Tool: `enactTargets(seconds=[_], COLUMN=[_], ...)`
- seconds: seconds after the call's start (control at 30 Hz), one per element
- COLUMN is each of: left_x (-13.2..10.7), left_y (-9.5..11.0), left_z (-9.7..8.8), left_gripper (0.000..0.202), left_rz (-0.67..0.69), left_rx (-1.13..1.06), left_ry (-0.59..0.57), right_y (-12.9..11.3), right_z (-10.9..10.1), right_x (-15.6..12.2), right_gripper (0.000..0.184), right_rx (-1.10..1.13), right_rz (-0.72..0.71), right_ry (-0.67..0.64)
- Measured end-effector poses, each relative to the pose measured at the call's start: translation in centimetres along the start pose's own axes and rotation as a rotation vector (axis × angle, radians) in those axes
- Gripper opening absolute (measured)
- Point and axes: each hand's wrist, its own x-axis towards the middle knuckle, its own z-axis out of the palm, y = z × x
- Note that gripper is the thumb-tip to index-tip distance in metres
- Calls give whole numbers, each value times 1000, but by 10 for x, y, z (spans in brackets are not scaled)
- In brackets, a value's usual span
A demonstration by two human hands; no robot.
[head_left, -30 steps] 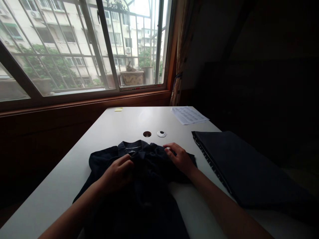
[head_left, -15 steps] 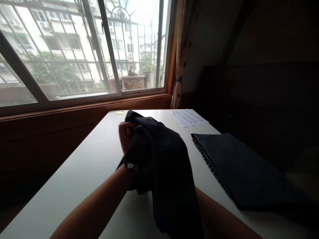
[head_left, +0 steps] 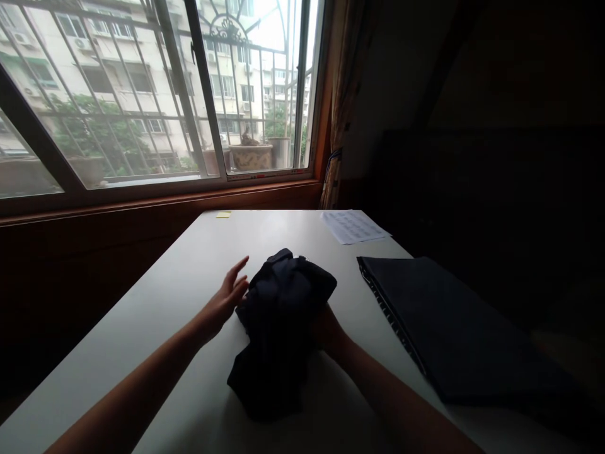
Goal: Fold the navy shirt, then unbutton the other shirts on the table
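Observation:
A dark navy piece of clothing [head_left: 283, 296] lies bunched up in the middle of the white table [head_left: 155, 315], one flap of it trailing toward me. Just left of the bundle is my left hand [head_left: 224, 306], its fingers spread and pointing forward; the fingertips are at the cloth's edge, and whether they touch it I cannot tell. My right hand [head_left: 328, 331] reaches in at the bundle's right side. Its fingers disappear under the fabric, so their grip is hidden.
On the right of the table lies a flat dark folder-like thing [head_left: 454, 328] with a row of pale marks along its left edge. Printed sheets [head_left: 354, 226] lie at the far right, a yellow sticky note [head_left: 224, 215] at the far left. Beyond stands a barred window [head_left: 255, 94].
The clothing has come down lower and now sits bunched. My left hand, which was inside or behind the cloth, is out on its left with fingers spread. My right hand has come partly into view.

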Motion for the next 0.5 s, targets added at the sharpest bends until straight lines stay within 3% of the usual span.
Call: enactTargets(seconds=[0.07,0.13,0.2,0.27,0.37,0.5], left_x=[-24,-42,-53,-58,-60,-58], left_y=[1,1,1,4,13,27], left_z=[7,16,20,14,-21,-111], left_gripper=[98,111,97,75,63,80], left_rz=[92,148,132,76,-18,-181], left_rx=[52,127,145,114,82,210], left_ry=[-202,-240,-183,-157,-136,100], right_y=[-8,-15,-21,-23,-22,-13], right_z=[5,12,17,19,17,18], right_x=[-7,-15,-22,-27,-27,-18], right_gripper=[42,46,47,41,34,36], right_rx=[25,58,138,290,564,655], right_rz=[-9,-60,-100,-45,75,113], right_ry=[-52,-173,-336,-472,-529,-422])
